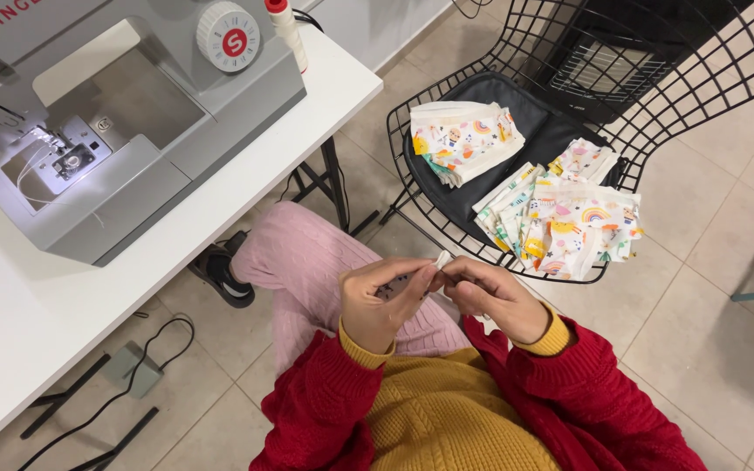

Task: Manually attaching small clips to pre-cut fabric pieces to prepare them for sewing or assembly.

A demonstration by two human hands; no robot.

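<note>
— Fingers?
— Both the left hand (383, 305) and right hand (492, 299) pinch a small white piece (443, 260) between fingertips, above the lap.
— Labels?
— A round red-and-white dial (229, 37) on the grey sewing machine (133, 113).

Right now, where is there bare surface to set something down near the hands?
The white table is bare in front of and right of the grey sewing machine. The black chair cushion is open between the folded printed stack and the bigger pile. Both hands, left hand and right hand, crowd the lap around a small white piece.
</note>
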